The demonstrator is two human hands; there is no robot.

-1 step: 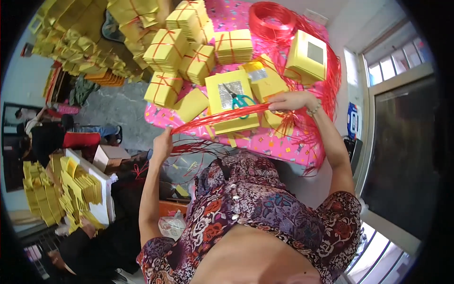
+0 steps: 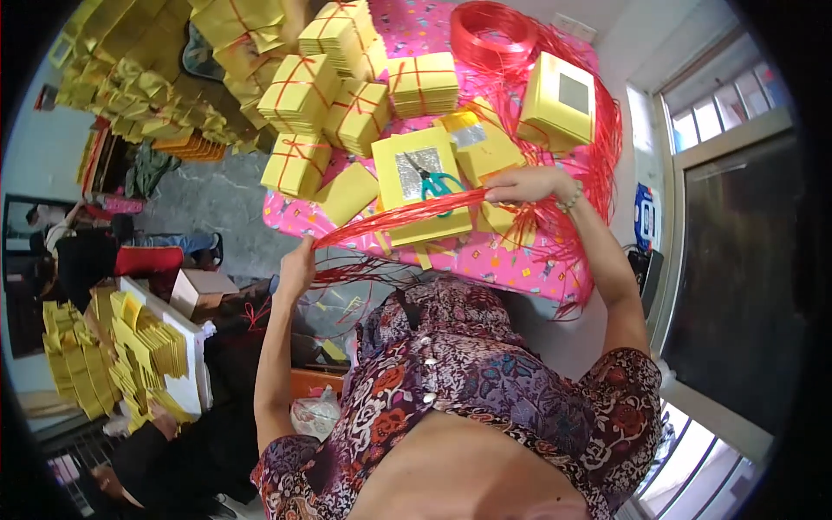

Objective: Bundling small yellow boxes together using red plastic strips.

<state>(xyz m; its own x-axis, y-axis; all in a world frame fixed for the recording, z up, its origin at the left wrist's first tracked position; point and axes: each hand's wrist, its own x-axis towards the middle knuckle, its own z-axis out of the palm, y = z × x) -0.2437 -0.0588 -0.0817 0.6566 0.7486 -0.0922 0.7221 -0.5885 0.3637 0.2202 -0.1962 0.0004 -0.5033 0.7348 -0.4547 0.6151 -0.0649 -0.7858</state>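
Note:
A bundle of thin red plastic strands [image 2: 399,217] stretches between my hands above the near side of the table. My left hand [image 2: 297,267] is closed around its left end, just off the table edge, and loose tails hang below it. My right hand [image 2: 529,184] grips the other end, with strand ends fanning out beneath it. Behind the bundle, scissors with teal handles [image 2: 440,184] lie on a stack of yellow paper pieces [image 2: 387,165] with a silver panel on top. The bundle partly covers the stack's near side.
A pink patterned cloth [image 2: 503,264] covers the table. Several tied yellow bundles [image 2: 296,91] stand at its far left. A red strand coil [image 2: 494,39] and another yellow stack [image 2: 542,104] are at the far right. People [image 2: 165,446] handle yellow paper pieces [image 2: 160,347] at the left.
The view has shifted slightly. My right hand has come a little closer to my left, and the red strands hang a bit slacker. Both hands keep their grip.

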